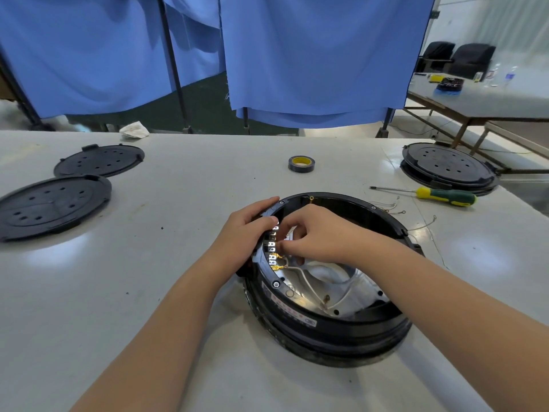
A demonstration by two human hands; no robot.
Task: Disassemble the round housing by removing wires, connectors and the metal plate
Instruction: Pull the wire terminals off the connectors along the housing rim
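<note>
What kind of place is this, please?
Probably a workshop or disassembly bench: an opened round housing with wires on a white table, a screwdriver, a roll of tape, and blue curtain partitions.

The scene is being lit brightly and evenly from overhead; soft glare patches are being thrown on the tabletop (184, 263), edges are being bowed by wide-angle distortion, and things beyond it are being blurred.

A single wide-angle view from the person's head looks forward and down across the surface (178, 263). It sits close above the round housing (326, 331) in the lower centre, while blue curtains (312, 55) fill the far background, bent by the lens.
</note>
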